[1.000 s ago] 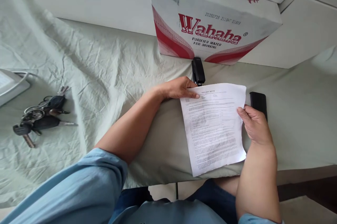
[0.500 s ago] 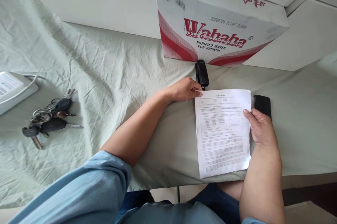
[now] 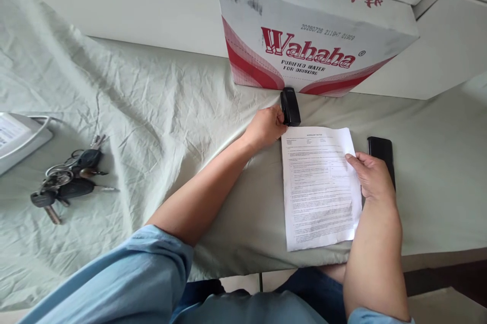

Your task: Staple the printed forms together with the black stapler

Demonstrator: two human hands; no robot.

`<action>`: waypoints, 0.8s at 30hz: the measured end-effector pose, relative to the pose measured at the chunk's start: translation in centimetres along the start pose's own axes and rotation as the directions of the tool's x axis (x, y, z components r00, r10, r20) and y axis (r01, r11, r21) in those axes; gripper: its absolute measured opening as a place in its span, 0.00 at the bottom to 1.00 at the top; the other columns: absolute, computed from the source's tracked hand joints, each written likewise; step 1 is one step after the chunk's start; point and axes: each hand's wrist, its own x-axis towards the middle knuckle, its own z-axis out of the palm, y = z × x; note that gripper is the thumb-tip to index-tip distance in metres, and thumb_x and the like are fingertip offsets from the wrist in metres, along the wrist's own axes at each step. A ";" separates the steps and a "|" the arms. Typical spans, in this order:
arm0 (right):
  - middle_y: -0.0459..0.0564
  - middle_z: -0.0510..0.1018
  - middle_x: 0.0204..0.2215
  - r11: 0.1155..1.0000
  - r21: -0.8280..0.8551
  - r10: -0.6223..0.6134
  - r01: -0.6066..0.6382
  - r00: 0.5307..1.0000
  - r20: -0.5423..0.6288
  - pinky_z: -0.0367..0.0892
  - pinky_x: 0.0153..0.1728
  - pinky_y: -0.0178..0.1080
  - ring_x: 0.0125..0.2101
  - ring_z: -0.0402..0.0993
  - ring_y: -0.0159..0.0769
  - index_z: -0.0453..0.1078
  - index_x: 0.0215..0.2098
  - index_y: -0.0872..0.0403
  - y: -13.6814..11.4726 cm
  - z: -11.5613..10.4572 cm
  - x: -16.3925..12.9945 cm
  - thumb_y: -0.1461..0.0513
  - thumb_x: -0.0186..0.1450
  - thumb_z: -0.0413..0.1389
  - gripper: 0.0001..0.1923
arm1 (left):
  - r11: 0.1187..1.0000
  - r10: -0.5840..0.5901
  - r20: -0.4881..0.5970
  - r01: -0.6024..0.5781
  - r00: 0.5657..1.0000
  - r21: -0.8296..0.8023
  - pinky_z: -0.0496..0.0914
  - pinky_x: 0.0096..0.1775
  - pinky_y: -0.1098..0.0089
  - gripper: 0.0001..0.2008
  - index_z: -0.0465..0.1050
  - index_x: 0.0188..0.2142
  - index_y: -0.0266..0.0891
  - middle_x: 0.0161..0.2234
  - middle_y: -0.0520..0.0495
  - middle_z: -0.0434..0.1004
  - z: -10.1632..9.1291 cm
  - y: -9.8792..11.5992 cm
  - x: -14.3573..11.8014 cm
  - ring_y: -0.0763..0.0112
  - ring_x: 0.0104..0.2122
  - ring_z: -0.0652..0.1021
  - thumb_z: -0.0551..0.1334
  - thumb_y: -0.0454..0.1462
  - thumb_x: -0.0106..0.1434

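Your left hand (image 3: 266, 129) has left the paper (image 3: 321, 187) to clasp the stapler (image 3: 290, 106); right hand (image 3: 371, 177) pins the sheet lightly, so it may skew.

The big box (image 3: 315, 35) past the left hand's fingers (image 3: 276, 116) says "Wahaha", "PURIFIED WATER FOR DRINKING" and "20260726".

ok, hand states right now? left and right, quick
Left hand: curled, fingers against the stapler; a full grip cannot be told.
Right hand: fingers on the right edge of the paper, pinning it to the table.
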 end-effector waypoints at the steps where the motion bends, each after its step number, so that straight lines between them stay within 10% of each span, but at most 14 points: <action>1: 0.43 0.84 0.24 1.000 0.007 -0.006 0.006 1.000 -0.014 0.71 0.25 0.42 0.26 0.78 0.41 0.82 0.31 0.46 0.0 0.1 0.0 0.39 0.57 0.81 0.25 | 1.000 -0.002 -0.024 0.002 1.000 -0.004 0.66 0.40 0.66 0.18 0.64 0.33 0.46 0.27 0.58 0.74 0.1 0.0 0.0 0.70 0.32 0.75 0.68 0.23 0.65; 8: 0.44 0.91 0.32 0.994 0.098 -0.039 0.052 0.991 -0.128 0.75 0.29 0.41 0.27 0.80 0.38 0.84 0.36 0.46 0.3 1.1 0.3 0.36 0.55 0.82 0.29 | 0.985 0.121 -0.173 -0.140 0.977 -0.100 0.72 0.44 0.64 0.14 0.69 0.40 0.46 0.32 0.54 0.81 1.1 -1.9 0.3 0.67 0.33 0.78 0.64 0.24 0.67; 12: 0.44 0.91 0.31 0.990 0.131 -0.035 0.053 0.989 -0.142 0.77 0.29 0.41 0.27 0.80 0.38 0.84 0.35 0.46 0.6 1.3 0.4 0.36 0.52 0.85 0.30 | 0.872 0.470 -0.327 -0.489 0.820 0.025 0.79 0.67 0.55 0.23 0.89 0.58 0.43 0.68 0.39 0.90 1.2 -4.3 1.5 0.57 0.64 0.87 0.60 0.27 0.72; 15: 0.44 0.91 0.31 0.988 0.146 -0.034 0.055 0.989 -0.147 0.78 0.30 0.42 0.28 0.81 0.38 0.85 0.35 0.46 0.8 1.2 0.4 0.36 0.52 0.85 0.30 | 0.761 0.635 -0.240 -0.648 0.735 0.032 0.75 0.79 0.49 0.29 0.94 0.58 0.48 0.70 0.45 0.92 1.2 -5.5 2.3 0.55 0.75 0.84 0.59 0.25 0.70; 24: 0.47 0.91 0.32 0.987 0.160 -0.025 0.034 0.998 -0.056 0.83 0.35 0.47 0.32 0.86 0.45 0.88 0.40 0.48 0.0 0.9 0.0 0.34 0.50 0.86 0.34 | 0.841 0.537 -0.113 -0.540 0.836 0.004 0.78 0.79 0.44 0.32 0.97 0.56 0.46 0.66 0.46 0.95 1.5 -5.1 1.8 0.50 0.77 0.84 0.59 0.22 0.66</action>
